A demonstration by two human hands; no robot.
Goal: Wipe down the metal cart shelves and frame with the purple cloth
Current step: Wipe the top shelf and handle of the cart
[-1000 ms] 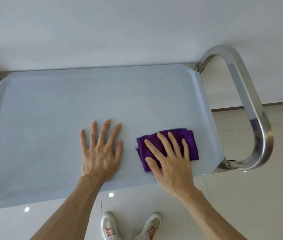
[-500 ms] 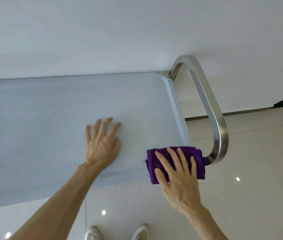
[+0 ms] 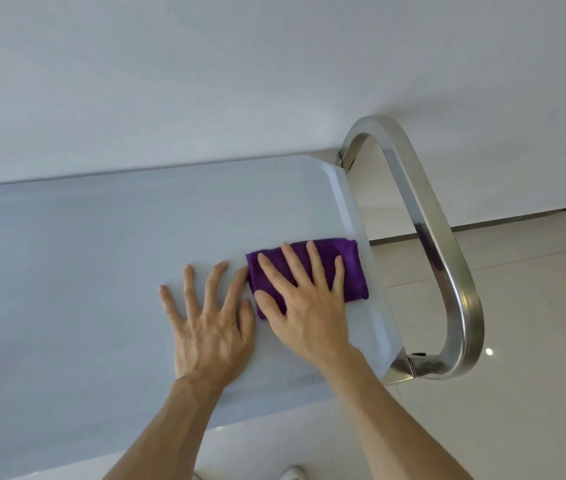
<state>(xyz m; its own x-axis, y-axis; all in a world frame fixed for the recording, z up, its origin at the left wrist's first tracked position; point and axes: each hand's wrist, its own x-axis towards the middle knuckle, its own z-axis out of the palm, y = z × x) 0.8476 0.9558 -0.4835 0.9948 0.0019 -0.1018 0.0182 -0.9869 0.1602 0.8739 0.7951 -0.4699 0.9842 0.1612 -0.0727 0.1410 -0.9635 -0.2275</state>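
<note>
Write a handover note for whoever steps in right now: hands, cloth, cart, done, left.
Left hand: flat and open on the top shelf, bracing, holding nothing.
Right hand: open palm pressing the cloth, not gripping it.
Cloth: folded, on the shelf near its right rim, beside the handle.
Done: wiping of the top shelf is under way; how much is covered cannot be told.
Left: rest of the top shelf, handle, frame, and any lower shelves, which are out of view.

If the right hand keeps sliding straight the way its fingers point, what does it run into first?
Likely nothing soon: the right hand, flat on the purple cloth, points up the bare cart shelf. First in line would be the shelf's far edge at the wall.
</note>
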